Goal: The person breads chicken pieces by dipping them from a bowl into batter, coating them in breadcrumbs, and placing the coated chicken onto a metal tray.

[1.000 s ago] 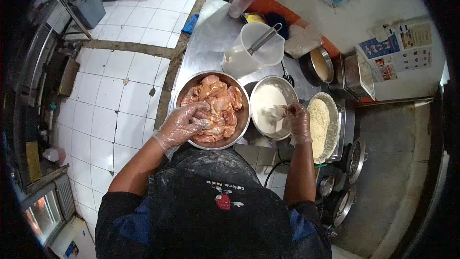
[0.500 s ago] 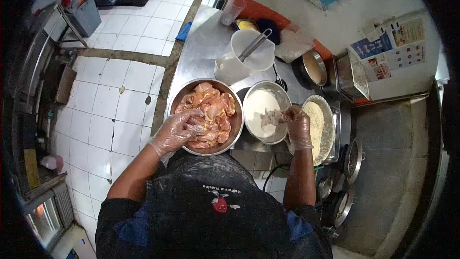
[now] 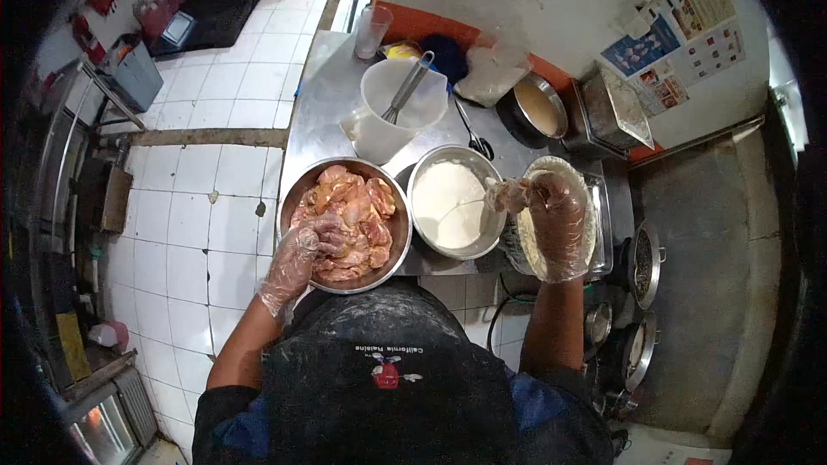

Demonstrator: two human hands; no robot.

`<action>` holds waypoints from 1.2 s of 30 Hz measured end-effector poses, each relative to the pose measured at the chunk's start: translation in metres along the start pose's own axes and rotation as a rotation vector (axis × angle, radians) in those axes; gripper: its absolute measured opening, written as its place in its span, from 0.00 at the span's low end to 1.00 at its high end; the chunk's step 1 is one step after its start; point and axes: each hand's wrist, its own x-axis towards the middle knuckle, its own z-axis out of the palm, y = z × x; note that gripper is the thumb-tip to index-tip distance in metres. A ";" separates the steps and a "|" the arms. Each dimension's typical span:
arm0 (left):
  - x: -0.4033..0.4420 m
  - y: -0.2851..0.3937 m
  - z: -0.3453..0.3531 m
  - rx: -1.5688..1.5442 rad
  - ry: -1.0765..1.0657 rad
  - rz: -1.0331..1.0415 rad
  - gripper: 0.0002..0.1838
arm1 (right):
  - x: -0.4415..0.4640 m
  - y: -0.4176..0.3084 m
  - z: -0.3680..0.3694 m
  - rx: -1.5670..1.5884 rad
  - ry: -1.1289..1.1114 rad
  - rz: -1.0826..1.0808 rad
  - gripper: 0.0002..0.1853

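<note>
The left hand (image 3: 297, 260) touches meat (image 3: 351, 222), grip unclear; the right hand (image 3: 556, 217) grasps a piece (image 3: 497, 195) at the batter bowl (image 3: 463, 252)'s right rim.

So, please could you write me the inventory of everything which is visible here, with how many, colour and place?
Meat bowl: one, steel, front left
Raw meat pieces: many, pink, inside it
White mixture bowl: one, steel, centre
Coated piece: one, pinkish, at white bowl's right edge
Crumb basin: one, pale, right, partly hidden
Jug: one, translucent, behind bowls
Whisk: one, grey, in jug
Cup: one, clear, back left
Pan of liquid: one, tan contents, back right
Posters: several, multicoloured, wall
Bin: one, grey, floor
Smaller background items: count unclear
Left hand: one, clear-gloved, on meat
Right hand: one, clear-gloved, holding coated piece
</note>
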 end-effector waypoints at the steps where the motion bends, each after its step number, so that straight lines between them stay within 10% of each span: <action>1: 0.000 -0.001 0.003 0.034 0.000 -0.003 0.40 | -0.002 -0.004 0.003 -0.011 0.022 -0.022 0.06; 10: 0.002 -0.012 0.037 0.091 0.075 -0.101 0.37 | -0.026 0.072 0.055 -0.155 -0.123 -0.067 0.06; 21: 0.070 -0.020 0.200 0.146 -0.013 -0.044 0.32 | -0.005 0.244 -0.103 0.300 -0.016 0.232 0.04; 29: 0.137 -0.046 0.407 1.112 -0.488 0.231 0.44 | -0.077 0.270 -0.134 -0.785 -0.865 0.288 0.71; 31: 0.150 -0.043 0.447 1.578 -0.630 -0.216 0.58 | -0.079 0.288 -0.125 -0.723 -0.906 0.331 0.75; 36: 0.161 -0.088 0.469 1.742 -0.608 -0.316 0.66 | -0.076 0.296 -0.105 -0.647 -0.860 0.497 0.80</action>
